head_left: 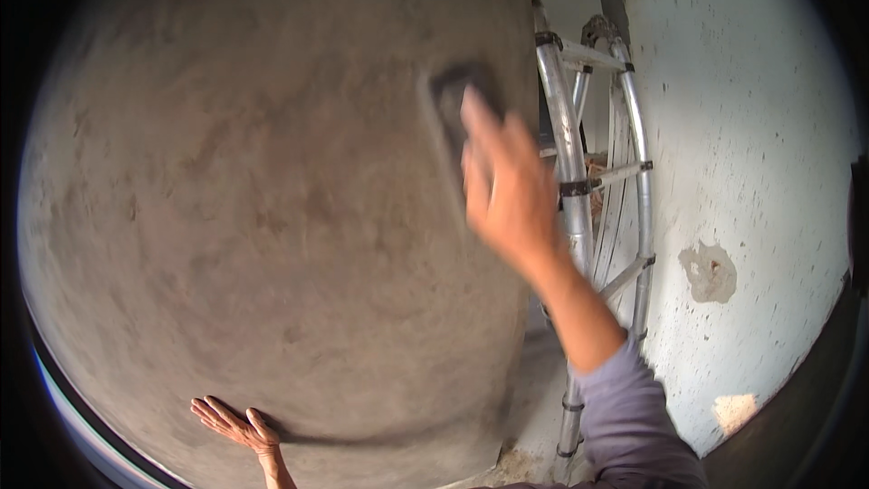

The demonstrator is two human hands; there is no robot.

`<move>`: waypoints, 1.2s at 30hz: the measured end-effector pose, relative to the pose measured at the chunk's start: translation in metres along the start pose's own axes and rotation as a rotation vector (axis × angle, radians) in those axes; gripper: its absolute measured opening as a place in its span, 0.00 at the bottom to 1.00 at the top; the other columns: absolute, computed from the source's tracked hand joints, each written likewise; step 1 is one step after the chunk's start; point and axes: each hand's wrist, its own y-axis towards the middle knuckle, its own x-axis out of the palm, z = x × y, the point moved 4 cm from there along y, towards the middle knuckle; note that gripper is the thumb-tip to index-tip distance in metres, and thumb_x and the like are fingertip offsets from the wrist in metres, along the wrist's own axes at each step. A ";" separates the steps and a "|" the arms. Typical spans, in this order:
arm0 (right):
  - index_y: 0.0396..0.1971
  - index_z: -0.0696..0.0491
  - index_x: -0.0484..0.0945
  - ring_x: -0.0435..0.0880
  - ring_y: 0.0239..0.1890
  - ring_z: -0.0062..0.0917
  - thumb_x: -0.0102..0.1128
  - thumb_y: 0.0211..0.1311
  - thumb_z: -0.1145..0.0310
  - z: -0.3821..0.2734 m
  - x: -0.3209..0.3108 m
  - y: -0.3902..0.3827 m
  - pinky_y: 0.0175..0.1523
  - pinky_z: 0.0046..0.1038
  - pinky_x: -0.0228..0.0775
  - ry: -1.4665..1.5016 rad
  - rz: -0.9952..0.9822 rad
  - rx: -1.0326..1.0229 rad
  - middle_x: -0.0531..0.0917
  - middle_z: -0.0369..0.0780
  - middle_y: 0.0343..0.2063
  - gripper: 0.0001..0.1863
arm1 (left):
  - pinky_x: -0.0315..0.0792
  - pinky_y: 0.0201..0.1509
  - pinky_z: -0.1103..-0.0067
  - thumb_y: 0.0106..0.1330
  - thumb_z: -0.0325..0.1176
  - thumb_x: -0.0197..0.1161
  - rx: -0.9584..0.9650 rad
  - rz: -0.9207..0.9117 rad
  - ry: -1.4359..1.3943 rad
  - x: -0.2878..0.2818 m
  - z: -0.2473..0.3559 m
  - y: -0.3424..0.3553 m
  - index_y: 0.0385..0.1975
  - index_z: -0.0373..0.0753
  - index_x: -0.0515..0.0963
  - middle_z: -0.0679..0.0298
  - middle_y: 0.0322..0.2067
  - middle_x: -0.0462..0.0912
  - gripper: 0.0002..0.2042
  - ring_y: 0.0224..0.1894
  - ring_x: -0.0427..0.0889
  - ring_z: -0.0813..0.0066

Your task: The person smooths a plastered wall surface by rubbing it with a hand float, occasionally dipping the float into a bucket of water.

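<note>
Grey sleeve (634, 421) | right grip (511, 186) clasping dark tool (446, 98) | left grip (244, 430) spread on wall (299, 217)

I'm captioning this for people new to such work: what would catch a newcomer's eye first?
Probably the right hand, blurred right of centre, holding a dark flat tool at the broad brown-grey wall. Next comes the left hand, fingers spread, low on the left. Right of the brown-grey wall's edge stands a metal ladder, beside a pale, speckled wall.
</note>
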 end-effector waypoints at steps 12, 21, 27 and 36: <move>0.64 0.53 0.74 0.81 0.55 0.46 0.57 0.67 0.68 0.013 0.007 0.017 0.57 0.44 0.74 -0.032 -0.016 0.122 0.80 0.50 0.52 0.25 | 0.37 0.79 0.51 0.75 0.64 0.38 0.015 -0.002 0.031 -0.009 -0.011 0.004 0.77 0.37 0.51 0.50 0.78 0.48 0.41 0.80 0.44 0.48; 0.58 0.57 0.78 0.81 0.58 0.47 0.55 0.69 0.61 0.072 0.002 0.183 0.64 0.40 0.71 -0.246 -0.159 0.197 0.83 0.51 0.54 0.23 | 0.40 0.79 0.53 0.76 0.64 0.38 0.036 0.020 -0.011 0.009 0.007 0.000 0.77 0.38 0.52 0.52 0.77 0.50 0.40 0.79 0.45 0.49; 0.66 0.55 0.71 0.79 0.57 0.54 0.57 0.65 0.72 0.045 -0.014 0.008 0.61 0.47 0.72 -0.042 -0.022 0.066 0.80 0.57 0.51 0.28 | 0.39 0.79 0.54 0.75 0.65 0.37 0.049 0.067 -0.001 0.002 0.006 0.003 0.77 0.38 0.54 0.53 0.77 0.52 0.40 0.79 0.46 0.51; 0.67 0.55 0.70 0.80 0.55 0.53 0.58 0.65 0.70 0.039 -0.003 0.045 0.60 0.47 0.73 -0.025 -0.012 0.014 0.80 0.55 0.51 0.29 | 0.38 0.79 0.53 0.75 0.65 0.37 0.015 0.037 0.058 -0.002 -0.013 -0.003 0.77 0.40 0.53 0.54 0.78 0.50 0.40 0.80 0.46 0.52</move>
